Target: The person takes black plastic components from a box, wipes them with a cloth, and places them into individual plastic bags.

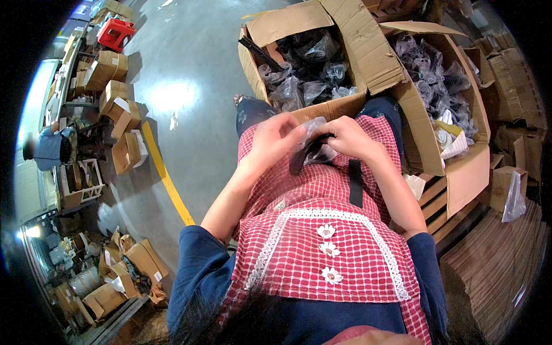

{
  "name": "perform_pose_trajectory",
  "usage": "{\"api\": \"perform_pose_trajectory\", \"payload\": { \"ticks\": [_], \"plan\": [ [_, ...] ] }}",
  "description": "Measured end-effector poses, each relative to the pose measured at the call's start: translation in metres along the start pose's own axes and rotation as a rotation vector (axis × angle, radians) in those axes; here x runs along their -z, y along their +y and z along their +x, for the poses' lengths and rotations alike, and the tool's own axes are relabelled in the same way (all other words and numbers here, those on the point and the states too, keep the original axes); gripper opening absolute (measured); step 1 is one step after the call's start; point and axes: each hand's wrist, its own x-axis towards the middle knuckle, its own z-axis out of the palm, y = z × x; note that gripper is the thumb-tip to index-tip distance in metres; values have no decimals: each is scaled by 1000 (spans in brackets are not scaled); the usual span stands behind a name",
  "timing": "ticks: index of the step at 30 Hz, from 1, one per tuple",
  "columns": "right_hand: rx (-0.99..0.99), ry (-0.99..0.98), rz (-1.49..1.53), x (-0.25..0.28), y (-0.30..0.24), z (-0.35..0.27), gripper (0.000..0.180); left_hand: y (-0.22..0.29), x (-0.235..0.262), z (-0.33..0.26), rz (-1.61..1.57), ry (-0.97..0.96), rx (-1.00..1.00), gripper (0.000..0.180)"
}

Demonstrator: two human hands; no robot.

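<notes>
Above my lap, both hands are closed on a small clear plastic bag [314, 126] with a black part [298, 160] at it. My left hand [277, 138] pinches the bag from the left. From the right, my right hand [348, 137] grips the bag with bent fingers, close to something black. What exactly the black part is, and how far it sits inside the bag, cannot be made out. A flat black strip [355, 184] lies on my red checked apron [322, 190], below my right hand.
Just past my knees stands an open cardboard box [339, 106] of black items in clear bags. At the right, another open carton [414, 129] holds more bagged pieces on a wooden pallet [434, 198]. Stacked cardboard [497, 253] lies lower right; a yellow line [164, 172] crosses the floor.
</notes>
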Motion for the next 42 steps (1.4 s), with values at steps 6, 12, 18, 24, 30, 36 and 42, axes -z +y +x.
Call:
{"api": "perform_pose_trajectory", "payload": {
  "ticks": [6, 12, 18, 24, 30, 36, 42],
  "plan": [
    [-70, 60, 59, -9, 3, 1, 39, -21, -17, -1, 663, -369, 171, 66],
    [-288, 141, 36, -17, -4, -12, 44, -24, -23, -15, 565, -264, 154, 58],
    [-280, 82, 33, -19, 7, -17, 31, -29, -24, -18, 531, -236, 123, 56],
    [-416, 367, 319, -4, -21, -38, 23, -33, -28, -12, 597, -246, 179, 48],
    [97, 201, 399, -15, -63, -59, 17, -43, -27, -14, 636, -223, 43, 31],
    [-441, 384, 796, -44, -20, -61, 16, -53, -29, -21, 466, -57, -77, 19],
    [-332, 618, 1002, -27, -29, -56, 11, -40, -26, -20, -175, 143, 75, 21]
  ]
}}
